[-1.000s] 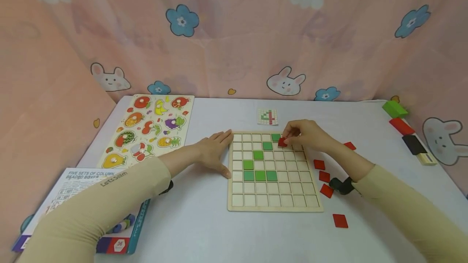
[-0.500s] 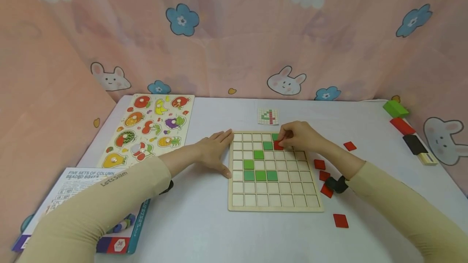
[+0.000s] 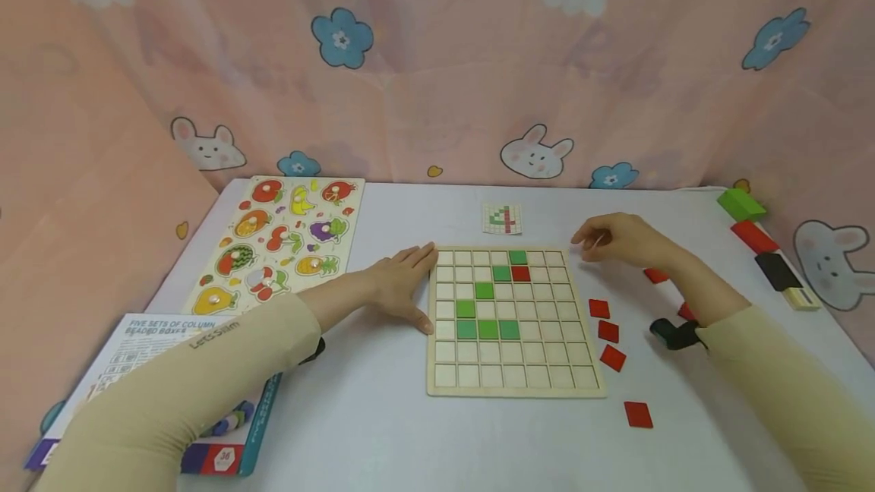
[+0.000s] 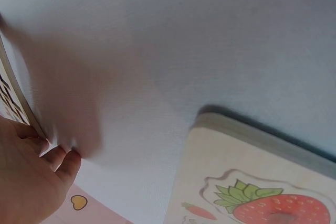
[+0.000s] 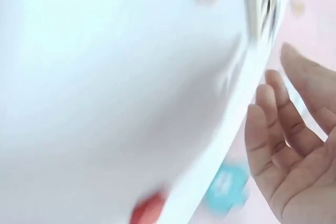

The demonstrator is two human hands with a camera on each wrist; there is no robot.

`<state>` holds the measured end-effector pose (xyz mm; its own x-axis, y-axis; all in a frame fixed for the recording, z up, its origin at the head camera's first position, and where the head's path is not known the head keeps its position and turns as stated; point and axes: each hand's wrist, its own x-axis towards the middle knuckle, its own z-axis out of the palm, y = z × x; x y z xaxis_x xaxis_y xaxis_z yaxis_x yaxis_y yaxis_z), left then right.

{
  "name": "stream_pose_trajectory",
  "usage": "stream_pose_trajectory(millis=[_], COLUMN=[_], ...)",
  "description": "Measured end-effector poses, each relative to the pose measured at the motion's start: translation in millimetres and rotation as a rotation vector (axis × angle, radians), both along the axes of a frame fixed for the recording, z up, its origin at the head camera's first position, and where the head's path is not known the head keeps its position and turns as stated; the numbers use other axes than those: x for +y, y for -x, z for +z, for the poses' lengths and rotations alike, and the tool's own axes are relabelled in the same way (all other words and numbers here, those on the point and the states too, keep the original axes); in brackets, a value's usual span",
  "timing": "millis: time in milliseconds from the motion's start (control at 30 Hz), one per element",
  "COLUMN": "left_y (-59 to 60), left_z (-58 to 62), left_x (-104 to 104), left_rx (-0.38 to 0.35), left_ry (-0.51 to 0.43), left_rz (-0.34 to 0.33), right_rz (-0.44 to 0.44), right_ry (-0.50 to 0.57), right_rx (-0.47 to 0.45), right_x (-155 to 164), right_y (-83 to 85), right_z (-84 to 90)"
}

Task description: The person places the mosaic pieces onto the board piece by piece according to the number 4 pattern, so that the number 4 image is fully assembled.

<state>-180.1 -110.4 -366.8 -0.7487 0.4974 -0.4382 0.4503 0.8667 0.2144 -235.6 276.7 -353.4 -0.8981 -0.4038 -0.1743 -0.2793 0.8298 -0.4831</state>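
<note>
A square wooden grid board [image 3: 547, 376] lies on the white table, with several green tiles [image 3: 487, 329] in a stepped line and one red tile [image 3: 521, 273] in its cells. My left hand [image 3: 396, 287] rests against the board's left edge, fingers and thumb spread; the left wrist view shows fingertips beside that edge. Off the board's far right corner, my right hand [image 3: 618, 238] hovers above the table. In the right wrist view its fingers are loosely bent, the thumb stands apart, and nothing is held. Loose red tiles [image 3: 608, 332] lie right of the board, some partly behind the right arm.
A small pattern card [image 3: 502, 218] lies beyond the board. At the left are a fruit puzzle board [image 3: 311, 238] and a printed box [image 3: 167, 332], partly behind the left sleeve. Green, red, black and pale blocks [image 3: 775, 272] line the right edge. A patterned curtain [image 3: 424, 82] hangs behind.
The right hand set the red tile into a cell below the top green one, let go and moved right, off the board. My left hand has stayed in place.
</note>
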Motion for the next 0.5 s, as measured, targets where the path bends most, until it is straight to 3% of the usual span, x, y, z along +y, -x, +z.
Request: stream_pose_trajectory(millis=[233,333,500], left_y=[0.6,0.2,-0.2], left_z=[2.0,1.4,0.6], left_x=[0.0,0.3,1.7], left_rx=[0.003,0.001,0.001], left_ry=[0.017,0.015,-0.002], left_rz=[0.0,0.002,-0.002], right_rz=[-0.081,-0.075,-0.064], right_ry=[-0.057,-0.054,-0.051], right_rx=[-0.123,-0.176,-0.188], right_x=[77.0,94.4,108.4], right_y=[2.0,-2.5,-8.7], right_z=[-4.7,-7.9,-14.1])
